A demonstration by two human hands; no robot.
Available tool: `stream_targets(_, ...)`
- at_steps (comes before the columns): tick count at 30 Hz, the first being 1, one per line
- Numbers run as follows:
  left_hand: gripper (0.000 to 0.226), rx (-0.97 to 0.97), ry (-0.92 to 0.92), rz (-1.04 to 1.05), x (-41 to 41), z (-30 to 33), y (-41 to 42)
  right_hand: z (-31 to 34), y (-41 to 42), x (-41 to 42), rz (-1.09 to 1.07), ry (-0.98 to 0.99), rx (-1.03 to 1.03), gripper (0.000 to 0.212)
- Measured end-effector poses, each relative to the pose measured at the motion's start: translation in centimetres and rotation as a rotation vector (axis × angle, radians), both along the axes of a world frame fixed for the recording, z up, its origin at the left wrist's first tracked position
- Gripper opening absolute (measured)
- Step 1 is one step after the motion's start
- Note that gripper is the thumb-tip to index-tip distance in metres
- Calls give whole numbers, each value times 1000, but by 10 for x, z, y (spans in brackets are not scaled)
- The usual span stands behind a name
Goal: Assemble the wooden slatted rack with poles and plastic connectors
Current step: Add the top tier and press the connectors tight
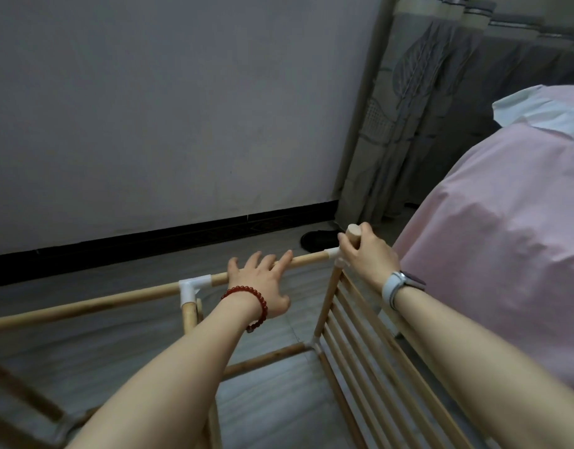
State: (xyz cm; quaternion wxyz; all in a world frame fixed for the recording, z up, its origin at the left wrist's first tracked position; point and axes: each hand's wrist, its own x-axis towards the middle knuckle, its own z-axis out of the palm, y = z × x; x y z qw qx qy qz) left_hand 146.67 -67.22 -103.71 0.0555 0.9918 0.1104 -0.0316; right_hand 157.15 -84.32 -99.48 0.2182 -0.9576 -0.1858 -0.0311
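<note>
The part-built wooden rack stands on the floor below me. Its slatted panel [360, 351] runs along the right side. A horizontal pole [117, 298] crosses the top, joined by a white plastic T connector [190, 286] to a short upright below. My left hand [263, 280], with a red bead bracelet, rests on that top pole with fingers spread over it. My right hand [366, 251], with a grey watch on its wrist, grips a short upright pole [353, 231] that stands in the white corner connector [332, 254].
A bed with a pink cover [506, 238] presses close on the right of the rack. A grey wall with a black skirting [149, 241] is ahead, a patterned curtain [408, 124] in the corner, and a dark shoe [318, 239] on the floor beyond the rack.
</note>
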Motion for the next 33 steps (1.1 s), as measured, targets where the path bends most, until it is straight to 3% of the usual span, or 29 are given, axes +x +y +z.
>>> stream_targets(2, 82, -37, 21, -14, -3, 5, 2, 4, 3, 3, 13, -4, -96, 35)
stream_targets(7, 74, 5, -54, 9, -32, 7, -8, 1, 8, -24, 90, 12, -83, 37)
stream_targets(14, 68, 84, -51, 238, -109, 2, 23, -22, 15, -95, 227, 21, -249, 34)
stream_targets(16, 70, 80, -49, 307, -118, 7, 49, -19, 29, -107, 253, 117, -194, 36)
stream_targets(19, 82, 50, 108, 354, -117, 19, 85, -5, 55, -116, 278, 254, 24, 34)
stream_targets(22, 81, -50, 172, 333, -114, 20, 98, 5, 85, -121, 377, 12, -1, 31)
stream_targets(25, 76, -102, 121, 343, -114, 17, 103, 10, 112, -122, 461, -38, -41, 36)
stream_targets(27, 74, -107, 93, 366, -118, 18, 105, 11, 123, -122, 451, 73, -74, 42)
stream_targets(30, 73, -89, 19, 391, -125, 31, 107, 20, 127, -119, 394, 227, 39, 40)
stream_targets(33, 70, -60, -123, 382, -130, 59, 107, 43, 126, -120, 371, 161, 67, 39)
